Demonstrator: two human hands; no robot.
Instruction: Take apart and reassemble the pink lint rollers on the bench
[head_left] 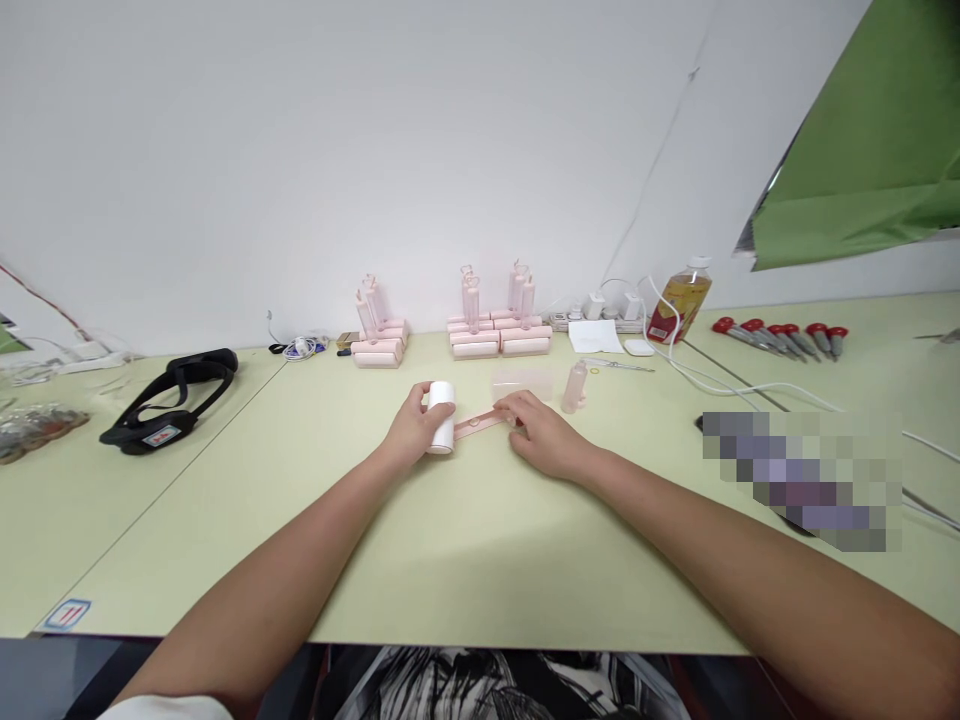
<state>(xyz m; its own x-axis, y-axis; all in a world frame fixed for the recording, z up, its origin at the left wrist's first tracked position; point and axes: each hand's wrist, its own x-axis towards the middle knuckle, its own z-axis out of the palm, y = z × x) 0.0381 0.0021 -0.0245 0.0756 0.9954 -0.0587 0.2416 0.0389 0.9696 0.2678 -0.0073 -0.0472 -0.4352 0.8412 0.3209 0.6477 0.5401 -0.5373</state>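
Note:
My left hand (414,425) is closed around a white roll (442,418), which looks like a lint roller refill, tilted close to upright. From the roll a narrow flat pink plastic piece (478,424) runs to the right. The fingers of my right hand (541,430) are closed on its far end. Whether the piece joins the roll cannot be seen. Behind my right hand lies a clear pale pink cover (522,384). A translucent pink handle (574,387) stands just right of that hand.
Pink lint rollers (378,345) with raised handles stand in groups along the wall, more of them (501,342) at centre. Right are tweezers (619,365), a drink bottle (679,300), white cables and red-capped grey tools (780,338). A black headset strap (169,402) lies left.

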